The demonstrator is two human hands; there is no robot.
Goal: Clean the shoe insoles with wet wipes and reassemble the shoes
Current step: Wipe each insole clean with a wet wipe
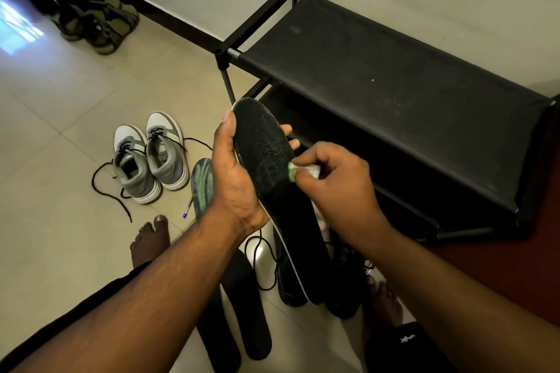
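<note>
A long black fabric-topped shoe insole (266, 160) stands tilted above the floor, a crumpled white wet wipe (303, 172) pressed against its right edge.

Two grey shoes (151, 157) are seen on the floor. Four insoles are counted: one black insole (266, 157) held, one green insole (202, 182), two flat black insoles (239, 312). One pen (187, 208) and one rack (378, 94) are seen.

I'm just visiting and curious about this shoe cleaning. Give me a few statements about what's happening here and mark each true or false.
1. The left hand holds a black insole. True.
2. The right hand is empty. False: it pinches a crumpled wet wipe against the insole.
3. The grey sneakers stand on the black rack. False: they stand on the floor tiles.
4. A green-patterned insole lies on the floor beside the sneakers. True.
5. A pen lies near that green insole. True.
</note>
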